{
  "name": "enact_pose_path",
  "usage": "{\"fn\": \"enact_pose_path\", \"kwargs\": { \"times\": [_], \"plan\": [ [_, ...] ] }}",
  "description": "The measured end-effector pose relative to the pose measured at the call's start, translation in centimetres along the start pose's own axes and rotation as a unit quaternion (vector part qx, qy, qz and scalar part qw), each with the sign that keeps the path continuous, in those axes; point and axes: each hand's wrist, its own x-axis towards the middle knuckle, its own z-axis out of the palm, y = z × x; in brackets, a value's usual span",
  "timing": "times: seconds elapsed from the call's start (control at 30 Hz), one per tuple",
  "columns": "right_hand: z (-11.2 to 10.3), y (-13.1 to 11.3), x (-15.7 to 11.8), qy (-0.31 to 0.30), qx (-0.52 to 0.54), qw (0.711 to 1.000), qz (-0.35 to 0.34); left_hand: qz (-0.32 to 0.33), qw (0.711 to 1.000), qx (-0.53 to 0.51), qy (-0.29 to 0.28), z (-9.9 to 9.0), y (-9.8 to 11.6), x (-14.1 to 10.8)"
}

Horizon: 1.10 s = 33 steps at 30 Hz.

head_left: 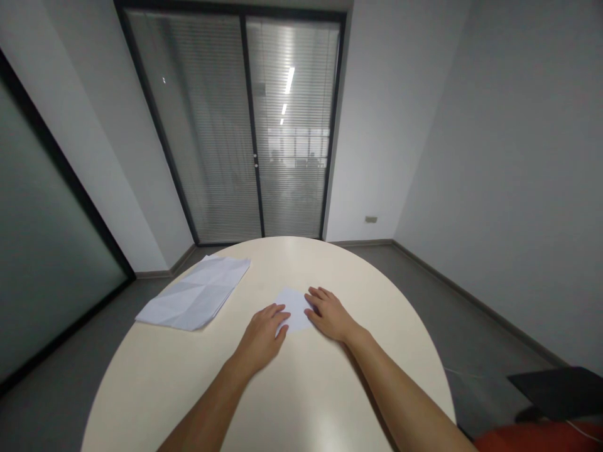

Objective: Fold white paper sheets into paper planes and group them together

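Note:
A small sheet of white paper [294, 309] lies flat on the round cream table [301, 389], between my two hands. On its left side rests my left hand [264, 334], fingers stretched out and the tips on the paper's edge. My right hand [330, 314] lies across the right edge with its fingers spread, palm down. Neither hand grips anything. The outer edges of the paper are partly hidden beneath the fingers.
A stack of large creased white sheets [198, 294] lies at the table's left edge. To the lower right, beyond the table, are a dark flat object [560, 390] and something red [527, 438]. A glass door with blinds [221, 138] stands behind the table.

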Motion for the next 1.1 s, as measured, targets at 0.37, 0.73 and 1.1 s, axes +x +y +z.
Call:
{"fn": "enact_pose_path", "kwargs": {
  "times": [0.37, 0.73, 1.1],
  "plan": [
    [-0.6, 0.7, 0.1, 0.095, 0.003, 0.991, 0.098, -0.013, 1.000, 0.010, -0.008, -0.1, -0.3, 0.0],
    [-0.8, 1.3, 0.1, 0.096, 0.004, 0.986, 0.140, -0.041, 0.998, 0.018, 0.036, -0.7, -0.4, 0.2],
    [-0.5, 1.7, -0.2, 0.098, 0.017, 0.985, 0.139, -0.135, 0.987, 0.082, 0.036, -1.5, -0.6, 0.2]
  ]
}}
